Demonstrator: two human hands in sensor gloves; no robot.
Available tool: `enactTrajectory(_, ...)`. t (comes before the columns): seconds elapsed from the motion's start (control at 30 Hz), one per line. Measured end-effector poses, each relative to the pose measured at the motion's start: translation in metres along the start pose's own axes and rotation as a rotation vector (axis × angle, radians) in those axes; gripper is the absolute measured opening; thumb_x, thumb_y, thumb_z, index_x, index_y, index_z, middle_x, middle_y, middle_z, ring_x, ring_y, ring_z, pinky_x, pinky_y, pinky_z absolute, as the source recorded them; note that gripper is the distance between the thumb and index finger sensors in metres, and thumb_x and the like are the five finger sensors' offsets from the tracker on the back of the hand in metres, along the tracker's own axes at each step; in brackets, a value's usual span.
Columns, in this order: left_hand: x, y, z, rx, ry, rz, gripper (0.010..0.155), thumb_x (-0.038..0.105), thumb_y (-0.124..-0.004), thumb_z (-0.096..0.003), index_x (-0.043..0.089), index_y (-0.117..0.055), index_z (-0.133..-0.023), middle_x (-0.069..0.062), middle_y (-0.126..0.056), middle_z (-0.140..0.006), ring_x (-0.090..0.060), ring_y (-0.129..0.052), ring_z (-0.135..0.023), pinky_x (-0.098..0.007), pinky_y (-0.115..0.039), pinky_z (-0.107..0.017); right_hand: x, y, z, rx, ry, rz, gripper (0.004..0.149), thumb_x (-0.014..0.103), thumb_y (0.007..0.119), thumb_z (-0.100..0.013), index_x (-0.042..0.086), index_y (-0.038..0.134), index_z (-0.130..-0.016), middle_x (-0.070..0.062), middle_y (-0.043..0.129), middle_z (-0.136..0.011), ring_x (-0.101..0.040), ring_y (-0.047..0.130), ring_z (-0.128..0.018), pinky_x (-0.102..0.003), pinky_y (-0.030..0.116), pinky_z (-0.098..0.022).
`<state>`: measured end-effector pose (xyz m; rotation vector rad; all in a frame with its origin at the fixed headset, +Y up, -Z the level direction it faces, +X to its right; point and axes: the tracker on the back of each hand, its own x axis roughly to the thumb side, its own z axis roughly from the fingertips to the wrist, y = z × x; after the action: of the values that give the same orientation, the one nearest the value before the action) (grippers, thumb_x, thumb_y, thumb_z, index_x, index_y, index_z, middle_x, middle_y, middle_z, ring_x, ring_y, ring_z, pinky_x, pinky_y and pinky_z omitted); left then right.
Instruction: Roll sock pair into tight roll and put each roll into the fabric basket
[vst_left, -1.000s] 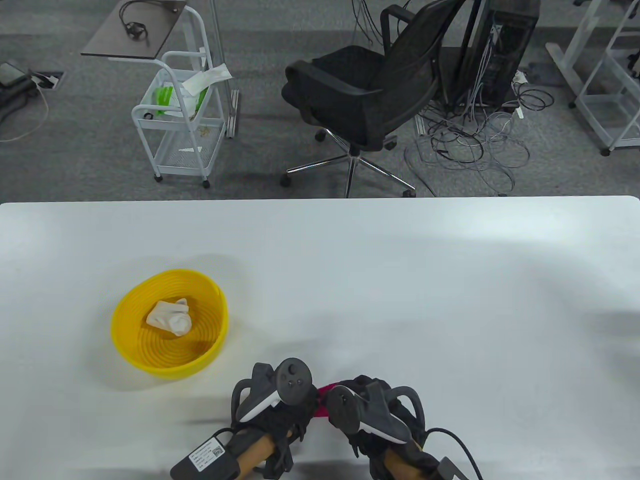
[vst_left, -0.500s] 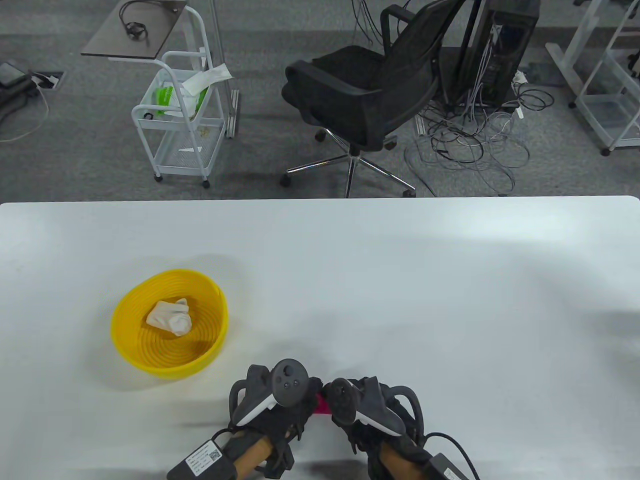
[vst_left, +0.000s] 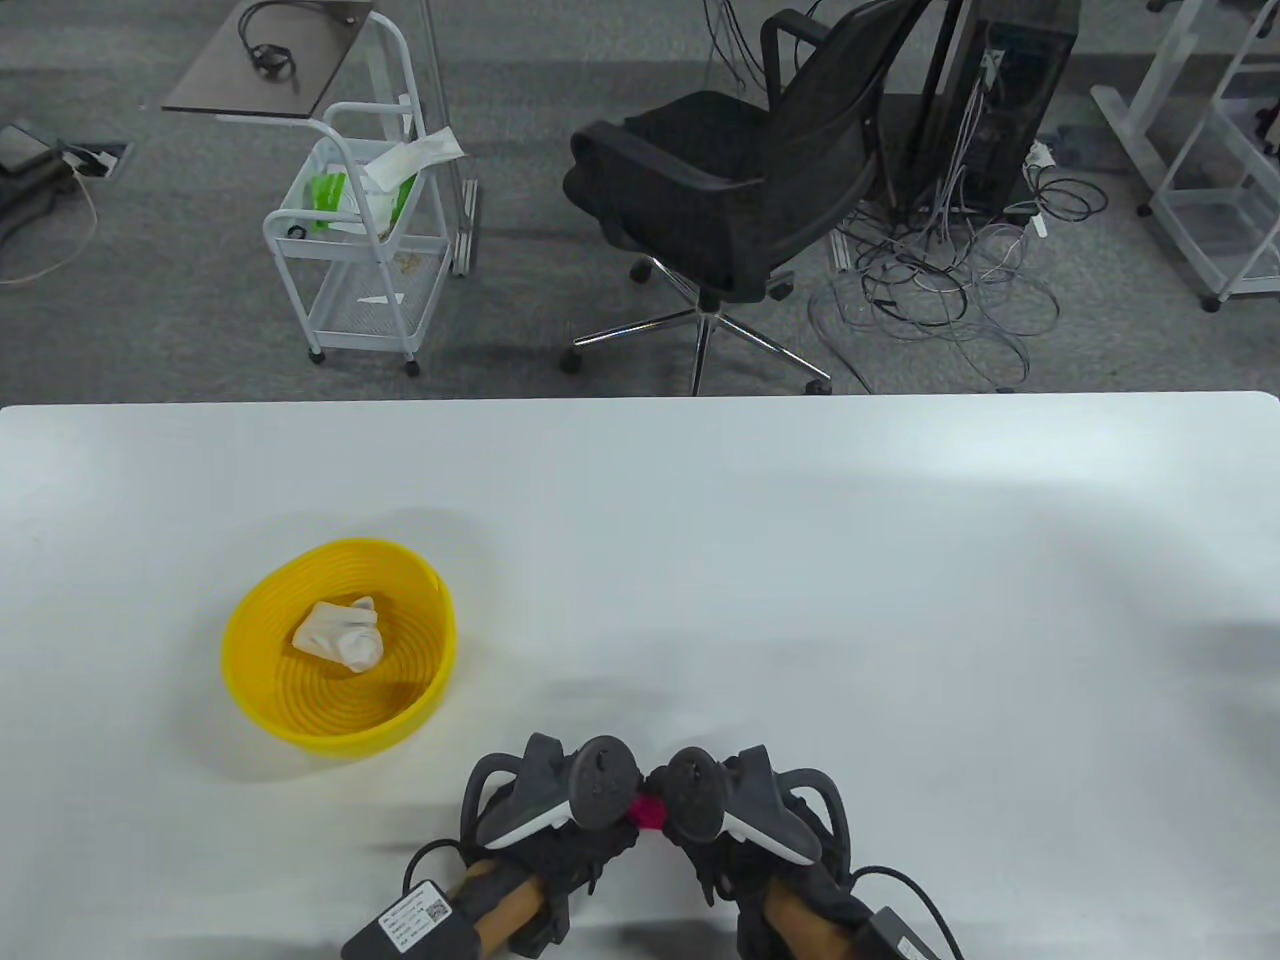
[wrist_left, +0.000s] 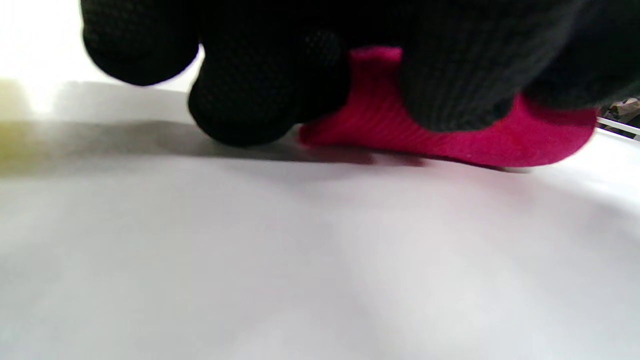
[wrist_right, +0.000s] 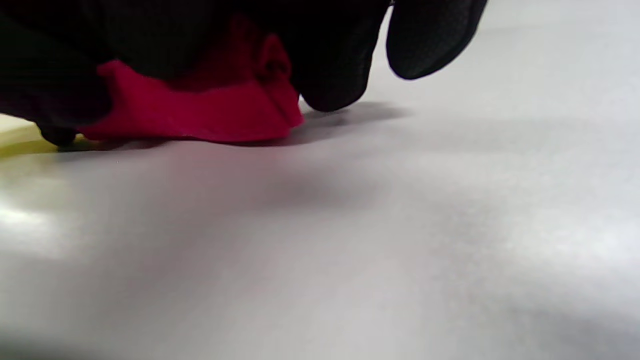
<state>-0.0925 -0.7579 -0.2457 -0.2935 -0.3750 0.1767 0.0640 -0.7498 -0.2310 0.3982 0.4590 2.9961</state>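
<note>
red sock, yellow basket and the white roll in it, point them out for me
red sock (wrist_left: 450, 145), left wrist view, on the bare fabric below the gloved fingers.
yellow basket (vst_left: 435, 640), table view, on its right rim.
white sock roll (vst_left: 338, 633), table view, on its middle.

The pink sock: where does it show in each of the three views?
Table view: pink sock, a sliver near the bottom edge between the two trackers.
Left wrist view: upper centre-right, under the black gloved fingers, on the table.
Right wrist view: upper left, under gloved fingers.
Shared landmark: the white table.
</note>
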Motion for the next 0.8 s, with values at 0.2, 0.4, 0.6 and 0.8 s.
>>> enactTrajectory(0.2, -0.001, 0.001, -0.003, -0.036, -0.003, 0.033, 0.055, 0.043, -0.083, -0.0361, 0.021, -0.085, -0.087, -0.007, -0.092, -0.073, -0.022, -0.1, -0.049, -0.045, -0.08, -0.043, 0.003, -0.02, 0.014, -0.167, -0.062, 0.023, 0.049, 0.051, 0.076, -0.04, 0.043, 0.074, -0.089, 0.013, 0.079, -0.099, -0.017, 0.079, -0.093, -0.052, 0.066, -0.069)
enactTrajectory(0.4, -0.006, 0.001, -0.004, -0.108, 0.002, 0.106, 0.055, 0.044, -0.083, -0.0363, 0.02, -0.087, -0.086, -0.008, -0.094, -0.071, -0.023, -0.1, -0.047, -0.046, -0.08, -0.041, 0.011, -0.028, 0.025, -0.22, -0.128, 0.029, 0.043, 0.051, 0.078, -0.039, 0.042, 0.083, -0.081, 0.014, 0.087, -0.091, -0.015, 0.085, -0.088, -0.052, 0.067, -0.069)
enactTrajectory(0.6, -0.007, -0.003, -0.003, -0.097, 0.011, 0.141, 0.056, 0.045, -0.082, -0.0364, 0.019, -0.086, -0.086, -0.009, -0.093, -0.071, -0.024, -0.099, -0.046, -0.046, -0.079, -0.04, 0.011, -0.014, 0.016, -0.11, -0.099, 0.092, 0.046, 0.052, 0.077, -0.039, 0.042, 0.079, -0.085, 0.014, 0.082, -0.096, -0.016, 0.081, -0.091, -0.052, 0.067, -0.069)
enactTrajectory(0.8, -0.007, -0.004, 0.0, -0.036, 0.046, 0.189, 0.06, 0.046, -0.077, -0.0375, 0.019, -0.08, -0.091, -0.011, -0.091, -0.075, -0.027, -0.098, -0.047, -0.047, -0.077, -0.042, 0.006, -0.007, 0.01, -0.029, -0.05, 0.063, 0.053, 0.052, 0.077, -0.04, 0.041, 0.07, -0.092, 0.012, 0.075, -0.101, -0.02, 0.077, -0.095, -0.053, 0.066, -0.068)
